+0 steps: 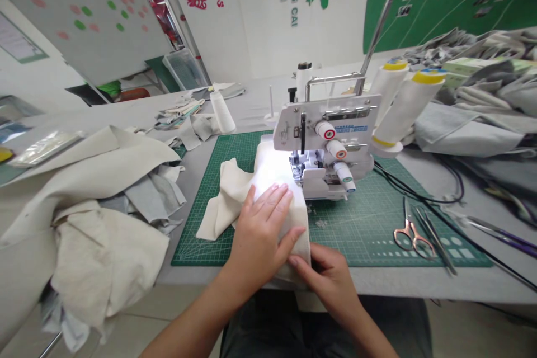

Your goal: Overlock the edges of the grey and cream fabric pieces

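Note:
A cream piece of fabric (229,196) runs under the needle area of a white overlock sewing machine (327,123), lit brightly there. My left hand (262,229) lies flat on the fabric just in front of the machine, fingers stretched toward the needle. Close by, my right hand (329,277) pinches the fabric's right edge between thumb and fingers near the table's front. Part of the fabric hangs over the table edge toward my lap. To the left of my left hand, a loose end lies folded on the green cutting mat (197,218).
Copper-handled scissors (413,238) and tweezers (438,243) lie right of the machine. Black cables (419,196) cross the mat there. Thread cones (409,106) stand behind. Piles of cloth (96,224) lie at left, with more grey cloth (474,128) at right.

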Motion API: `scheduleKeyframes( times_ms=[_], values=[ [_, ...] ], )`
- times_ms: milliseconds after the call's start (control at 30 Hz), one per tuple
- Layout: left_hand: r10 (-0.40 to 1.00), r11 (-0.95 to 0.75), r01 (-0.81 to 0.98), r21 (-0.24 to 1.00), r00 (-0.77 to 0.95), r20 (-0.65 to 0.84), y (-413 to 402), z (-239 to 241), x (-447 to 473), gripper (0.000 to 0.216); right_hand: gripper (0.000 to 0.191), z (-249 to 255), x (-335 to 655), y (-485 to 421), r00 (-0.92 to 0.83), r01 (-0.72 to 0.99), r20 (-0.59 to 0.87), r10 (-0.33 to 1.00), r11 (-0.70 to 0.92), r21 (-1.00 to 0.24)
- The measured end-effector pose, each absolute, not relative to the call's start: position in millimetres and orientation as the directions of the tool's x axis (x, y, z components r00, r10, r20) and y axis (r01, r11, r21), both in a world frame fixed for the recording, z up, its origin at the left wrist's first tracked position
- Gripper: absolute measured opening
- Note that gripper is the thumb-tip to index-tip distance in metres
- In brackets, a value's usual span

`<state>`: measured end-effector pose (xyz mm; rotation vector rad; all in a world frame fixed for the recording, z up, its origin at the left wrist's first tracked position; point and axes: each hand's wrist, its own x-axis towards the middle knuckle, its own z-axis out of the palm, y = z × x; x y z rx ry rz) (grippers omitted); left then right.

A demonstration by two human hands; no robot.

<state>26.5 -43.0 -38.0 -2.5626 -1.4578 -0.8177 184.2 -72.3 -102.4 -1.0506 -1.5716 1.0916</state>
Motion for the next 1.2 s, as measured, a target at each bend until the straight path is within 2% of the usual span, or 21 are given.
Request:
scheduleKeyframes(
  times_ms=[400, 867, 1100, 1200],
  values=[
    [0.804, -0.528, 0.826, 0.196, 0.413, 0.428, -26.0, -29.3, 26.1, 0.05, 0.035, -104.4, 184.1, -71.8, -0.202, 0.128, 0.182, 0.962, 0.211, -0.969],
    [0.838, -0.504, 0.85, 0.152, 0.439, 0.323, -10.7, -18.7, 25.4, 0.047, 0.039, -102.0, 185.5, -72.7, -0.234, 0.158, 0.174, 0.956, 0.215, -0.964],
    [0.829, -0.516, 0.843, 0.151, 0.448, 0.334, 3.1, -18.0, 23.9, 0.044, 0.043, -100.3, 184.9, -71.5, -0.257, 0.136, 0.156, 0.954, 0.196, -0.971],
    [0.803, -0.533, 0.831, 0.157, 0.439, 0.402, 5.1, -22.7, 22.5, 0.043, 0.044, -101.3, 184.8, -71.3, -0.265, 0.124, 0.134, 0.955, 0.171, -0.977]
  ],
)
